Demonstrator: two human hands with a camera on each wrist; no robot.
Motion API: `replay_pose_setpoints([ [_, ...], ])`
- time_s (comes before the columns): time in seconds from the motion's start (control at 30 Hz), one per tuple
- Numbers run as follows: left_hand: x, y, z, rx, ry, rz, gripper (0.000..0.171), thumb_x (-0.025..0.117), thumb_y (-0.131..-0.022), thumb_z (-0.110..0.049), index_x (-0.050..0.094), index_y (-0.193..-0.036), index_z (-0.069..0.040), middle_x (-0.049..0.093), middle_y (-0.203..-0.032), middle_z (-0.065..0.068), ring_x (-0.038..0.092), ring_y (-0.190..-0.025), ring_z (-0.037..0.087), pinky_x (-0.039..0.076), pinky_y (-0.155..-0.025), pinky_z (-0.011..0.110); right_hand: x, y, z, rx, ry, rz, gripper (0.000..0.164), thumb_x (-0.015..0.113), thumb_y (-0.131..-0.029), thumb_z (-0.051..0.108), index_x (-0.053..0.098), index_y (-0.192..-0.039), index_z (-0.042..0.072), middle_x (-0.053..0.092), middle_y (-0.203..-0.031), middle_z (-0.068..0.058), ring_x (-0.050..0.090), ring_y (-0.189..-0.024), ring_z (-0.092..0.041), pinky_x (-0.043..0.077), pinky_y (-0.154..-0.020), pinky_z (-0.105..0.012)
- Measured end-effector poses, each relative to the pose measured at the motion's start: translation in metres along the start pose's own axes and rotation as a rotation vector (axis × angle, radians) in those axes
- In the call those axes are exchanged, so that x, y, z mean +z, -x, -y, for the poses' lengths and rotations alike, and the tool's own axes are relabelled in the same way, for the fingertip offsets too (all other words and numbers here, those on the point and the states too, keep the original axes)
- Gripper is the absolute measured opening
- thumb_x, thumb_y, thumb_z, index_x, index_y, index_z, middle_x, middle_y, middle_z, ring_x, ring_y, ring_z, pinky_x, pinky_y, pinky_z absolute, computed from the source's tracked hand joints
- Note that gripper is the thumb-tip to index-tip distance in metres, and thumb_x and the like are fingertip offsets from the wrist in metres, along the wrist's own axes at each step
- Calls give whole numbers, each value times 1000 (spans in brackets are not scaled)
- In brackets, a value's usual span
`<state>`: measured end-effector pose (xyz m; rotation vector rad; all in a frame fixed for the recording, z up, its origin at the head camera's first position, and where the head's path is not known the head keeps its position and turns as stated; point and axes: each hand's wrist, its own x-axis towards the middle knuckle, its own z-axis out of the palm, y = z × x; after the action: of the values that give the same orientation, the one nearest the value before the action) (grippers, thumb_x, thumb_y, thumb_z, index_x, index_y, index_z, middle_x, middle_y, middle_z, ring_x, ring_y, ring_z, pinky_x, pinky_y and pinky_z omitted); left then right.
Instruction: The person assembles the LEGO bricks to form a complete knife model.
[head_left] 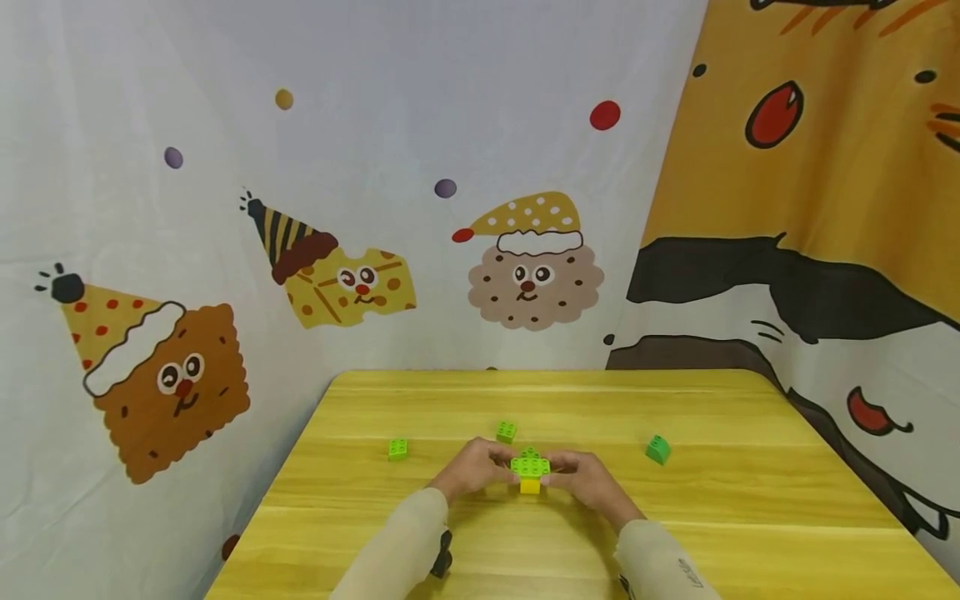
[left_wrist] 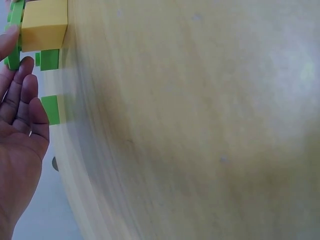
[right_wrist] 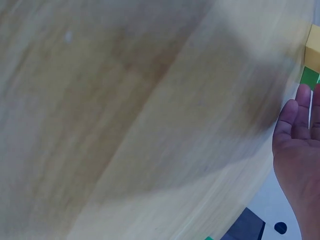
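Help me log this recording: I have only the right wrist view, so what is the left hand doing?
Observer: The left hand grips the left end of a light green studded piece.

Operator: I see part of a yellow block. How do the two sit?

Observer: In the head view, the studded piece is on top of the yellow block and juts out past it on both sides.

Operator: Anything loose to the left?

Observer: Yes, a small light green brick lies on the table, left of that hand.
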<state>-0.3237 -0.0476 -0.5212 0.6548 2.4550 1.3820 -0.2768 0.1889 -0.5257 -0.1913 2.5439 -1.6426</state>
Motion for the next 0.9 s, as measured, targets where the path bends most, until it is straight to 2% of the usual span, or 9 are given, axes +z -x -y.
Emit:
replay_pose_setpoints([
  [0.47,1,2,1,-28,21,-7,31,82,-83,-24,76,-113,-18,66,-91,-7,57,-82,13,49,-67,30,4,2,-1,41,0,-33,45,79,-86,24,67,-124,2,69,-113,-9,63,-103,-23,50,-91,-46],
  [0.7,2,6,1,-15,65,-3,27,82,-84,-24,76,-111,-19,65,-90,-5,55,-80,14,47,-66,30,4,3,-3,51,-12,-35,47,78,-87,26,66,-126,2,69,-114,-9,63,-104,-24,51,-90,-46],
  [0.9,3,4,8,1,94,8,23,81,-85,-25,77,-107,-22,65,-89,-4,55,-79,14,46,-65,30,5,2,-7,60,1,-43,50,79,-87,30,66,-127,4,68,-118,-11,62,-109,-28,49,-93,-49],
])
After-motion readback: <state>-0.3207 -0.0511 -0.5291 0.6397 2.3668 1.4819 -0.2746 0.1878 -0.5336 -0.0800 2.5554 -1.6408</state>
